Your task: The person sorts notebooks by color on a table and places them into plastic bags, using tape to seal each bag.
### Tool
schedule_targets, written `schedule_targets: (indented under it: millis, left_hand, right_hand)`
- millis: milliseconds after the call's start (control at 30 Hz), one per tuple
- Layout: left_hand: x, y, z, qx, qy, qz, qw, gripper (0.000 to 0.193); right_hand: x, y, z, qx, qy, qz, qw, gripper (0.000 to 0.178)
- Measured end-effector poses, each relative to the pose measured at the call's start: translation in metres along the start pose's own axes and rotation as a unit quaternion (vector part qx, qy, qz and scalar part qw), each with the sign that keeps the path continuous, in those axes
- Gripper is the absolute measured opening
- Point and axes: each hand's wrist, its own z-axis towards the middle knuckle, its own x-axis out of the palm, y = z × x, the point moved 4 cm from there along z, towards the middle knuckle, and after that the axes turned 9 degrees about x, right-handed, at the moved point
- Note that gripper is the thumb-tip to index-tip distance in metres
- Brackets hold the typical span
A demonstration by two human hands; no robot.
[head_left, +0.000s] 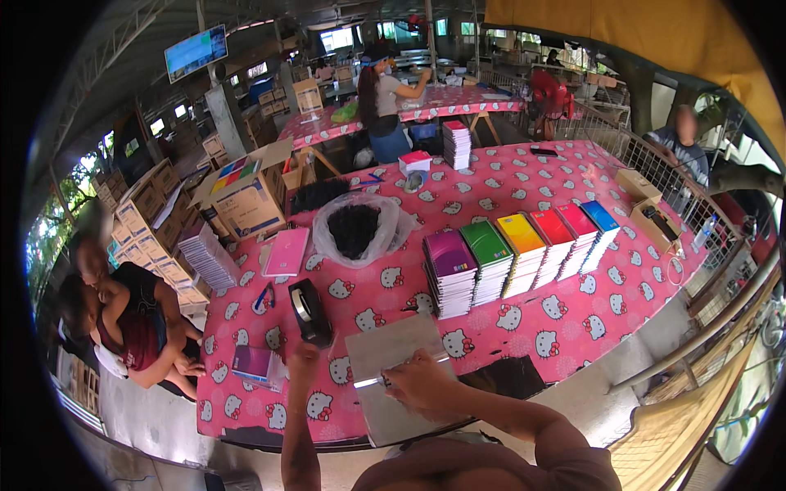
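One curled right hand (417, 380) is over the grey board (385, 340) on the desk (368, 292), long axis roughly twelve-to-six, while the curled left hand (303, 365), at the board's nine o'clock, is nearest the tape dispenser (310, 315), both grips unclear.

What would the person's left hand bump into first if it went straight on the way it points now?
Most likely the black tape dispenser, which is just ahead of the left hand. Depth is unclear in this one view, so the hand might pass above it instead.

Side daylight, dim background, dark curved fisheye edges
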Motion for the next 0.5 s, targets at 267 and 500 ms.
schedule_targets:
  millis: [267, 500]
  left_hand:
    - [0.004, -0.171, -0.016, 0.057, 0.208, -0.458, 0.863, 0.038]
    - [-0.022, -0.200, -0.001, 0.268, 0.112, -0.253, 0.923, 0.031]
  right_hand:
    - [-0.003, 0.001, -0.002, -0.016, -0.047, 0.047, 0.998, 0.037]
    - [-0.024, 0.001, 0.001, 0.013, 0.007, 0.037, 0.999, 0.047]
